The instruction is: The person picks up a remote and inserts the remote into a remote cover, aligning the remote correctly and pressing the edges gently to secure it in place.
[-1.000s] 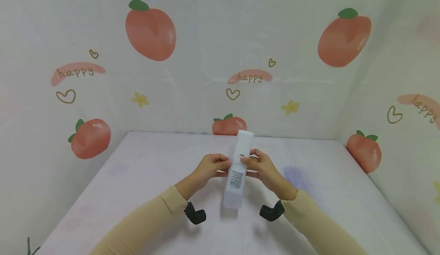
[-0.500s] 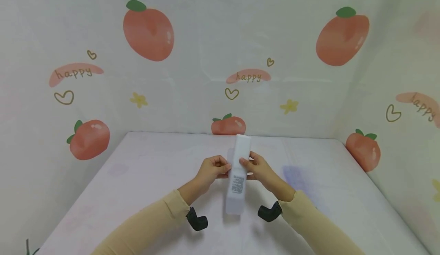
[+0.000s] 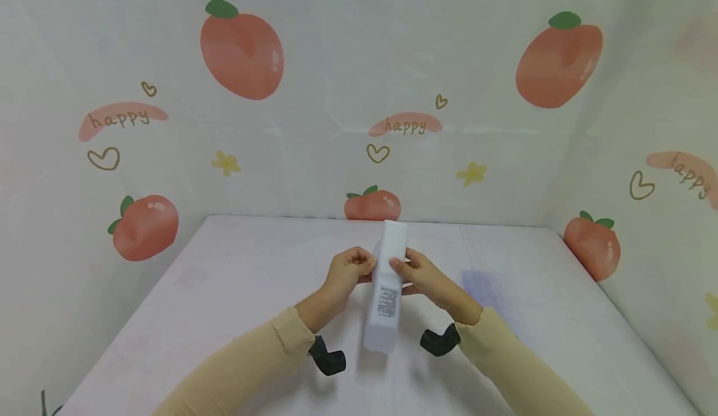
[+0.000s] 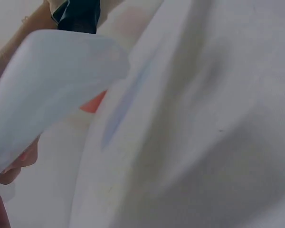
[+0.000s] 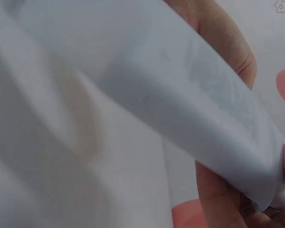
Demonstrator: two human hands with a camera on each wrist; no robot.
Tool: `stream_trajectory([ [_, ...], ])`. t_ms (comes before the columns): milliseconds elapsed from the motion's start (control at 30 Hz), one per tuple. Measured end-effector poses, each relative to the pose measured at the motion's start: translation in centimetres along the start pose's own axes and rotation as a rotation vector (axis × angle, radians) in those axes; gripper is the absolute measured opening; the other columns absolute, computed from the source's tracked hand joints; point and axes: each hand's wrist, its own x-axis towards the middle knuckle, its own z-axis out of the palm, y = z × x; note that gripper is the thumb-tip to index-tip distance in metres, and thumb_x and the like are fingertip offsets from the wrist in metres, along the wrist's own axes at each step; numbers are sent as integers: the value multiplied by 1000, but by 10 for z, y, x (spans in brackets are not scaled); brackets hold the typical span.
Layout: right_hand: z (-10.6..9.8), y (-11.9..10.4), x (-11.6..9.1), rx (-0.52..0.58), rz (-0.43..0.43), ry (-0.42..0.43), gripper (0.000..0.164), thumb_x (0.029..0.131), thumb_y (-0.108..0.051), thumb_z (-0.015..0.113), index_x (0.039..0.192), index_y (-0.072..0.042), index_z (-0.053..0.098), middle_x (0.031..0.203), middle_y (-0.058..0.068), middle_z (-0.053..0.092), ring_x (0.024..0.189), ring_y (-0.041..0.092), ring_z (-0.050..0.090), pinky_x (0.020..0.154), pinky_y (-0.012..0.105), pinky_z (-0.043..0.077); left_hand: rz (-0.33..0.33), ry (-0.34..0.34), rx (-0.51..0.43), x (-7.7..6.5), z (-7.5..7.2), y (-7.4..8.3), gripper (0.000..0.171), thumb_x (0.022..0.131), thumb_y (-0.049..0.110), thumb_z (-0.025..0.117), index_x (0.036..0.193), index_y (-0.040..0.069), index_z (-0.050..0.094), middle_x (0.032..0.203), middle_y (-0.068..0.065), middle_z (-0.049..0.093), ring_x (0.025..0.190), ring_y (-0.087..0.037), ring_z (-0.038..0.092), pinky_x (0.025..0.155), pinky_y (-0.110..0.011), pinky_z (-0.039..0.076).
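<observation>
A long, square-sided white bottle [image 3: 387,279] with small grey print on its lower half is held slanted over the table, its upper end leaning away. My left hand [image 3: 342,275] pinches its left edge about halfway up, thumb and forefinger together. On the other side my right hand [image 3: 429,279] grips it, thumb across the front face and fingers behind. In the left wrist view the blurred lower end of the bottle [image 4: 61,76] comes close to the camera. The right wrist view shows the bottle [image 5: 194,104] between both hands, its far end partly covered by fingers.
A white table [image 3: 252,266] with a faint purple patch [image 3: 485,288] lies under the hands. Behind it hangs a white cloth [image 3: 314,173] printed with peaches, hearts and flowers. Each wrist carries a black camera mount [image 3: 440,340].
The bottle has come slightly lower and turned a little, so a small dark mark on its upper half no longer shows. The left hand has shifted slightly up along its edge.
</observation>
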Motion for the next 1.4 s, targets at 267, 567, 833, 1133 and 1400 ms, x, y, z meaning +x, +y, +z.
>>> stream_trajectory([
  [267,4,-4,-3,-5,17,-28,60,101,-37,48,138,8,34,110,19,60,93,22,67,87,49,55,-52,22,-46,5,2,2,13,92,2,61,79,4,60,70,1,55,64,-11,57,64,-24,52],
  [567,8,-4,-3,15,36,-25,60,102,-38,47,138,8,33,111,20,60,94,23,67,87,49,55,-85,48,-65,14,1,3,18,91,0,61,74,7,60,72,0,57,63,-12,57,64,-24,52],
  [833,6,3,-1,2,54,3,56,103,-33,46,138,8,33,114,23,58,96,26,66,88,50,54,-65,27,50,14,2,-3,11,90,0,62,79,4,60,73,0,54,64,-11,56,62,-24,53],
  [1133,6,11,-3,3,48,47,59,100,-33,52,138,9,34,114,25,60,96,28,67,86,50,55,-9,-39,70,7,-2,-14,22,90,1,64,110,0,53,69,1,61,61,-10,58,61,-23,55],
  [1400,6,10,6,-92,52,129,53,100,-27,55,135,9,38,114,27,61,93,29,68,79,47,58,51,-86,160,5,-4,-11,17,93,-1,58,110,-4,58,79,-3,61,69,-11,61,68,-29,59],
])
